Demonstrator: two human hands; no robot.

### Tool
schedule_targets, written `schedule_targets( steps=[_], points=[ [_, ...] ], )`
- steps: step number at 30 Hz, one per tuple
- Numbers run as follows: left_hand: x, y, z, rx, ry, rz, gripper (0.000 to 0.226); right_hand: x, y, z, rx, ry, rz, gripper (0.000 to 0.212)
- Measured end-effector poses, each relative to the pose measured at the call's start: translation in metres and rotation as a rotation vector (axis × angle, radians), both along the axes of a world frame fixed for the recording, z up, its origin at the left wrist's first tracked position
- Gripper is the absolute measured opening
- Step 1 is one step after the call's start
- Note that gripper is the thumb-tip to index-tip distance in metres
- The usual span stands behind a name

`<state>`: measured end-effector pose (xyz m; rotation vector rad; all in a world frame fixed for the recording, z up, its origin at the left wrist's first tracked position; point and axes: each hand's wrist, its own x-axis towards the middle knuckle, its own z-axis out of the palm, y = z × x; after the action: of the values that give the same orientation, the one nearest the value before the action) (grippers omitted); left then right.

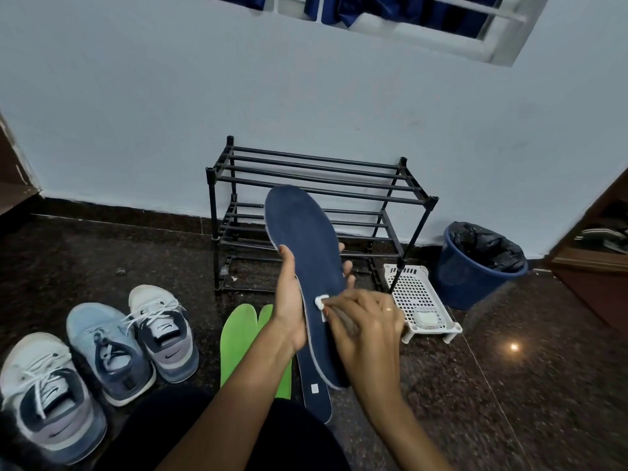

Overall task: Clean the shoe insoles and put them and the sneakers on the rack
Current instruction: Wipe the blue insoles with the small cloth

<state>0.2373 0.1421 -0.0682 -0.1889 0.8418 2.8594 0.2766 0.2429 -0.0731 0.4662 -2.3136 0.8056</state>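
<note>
While three lace-up sneakers [102,351] stand unracked on the dark speckled floor at left, two flat green foam insoles [238,338] lie just right of them. Left hand [289,311]: closed around the edge of a long navy fabric insole [306,253], held up in front of the black tubular rack [316,185]. Long axis near upright, toe up and tilted left, heel down. Right hand [367,321]: pinched on a small white wipe [321,302] pressed to the insole. Risks: one-edge grip may let the insole bend or slip under rubbing; the wipe may drop.
</note>
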Motion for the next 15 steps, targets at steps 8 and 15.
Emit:
schedule_targets(
  steps=[8,15],
  points=[
    [0.004,0.009,-0.007,-0.175,-0.005,-0.063,0.070,-0.047,-0.009,0.020,0.033,0.005,-0.065,0.013],
    [-0.001,0.009,-0.011,-0.267,-0.074,-0.067,0.085,-0.026,-0.009,0.005,0.006,-0.048,0.047,0.014]
  ],
)
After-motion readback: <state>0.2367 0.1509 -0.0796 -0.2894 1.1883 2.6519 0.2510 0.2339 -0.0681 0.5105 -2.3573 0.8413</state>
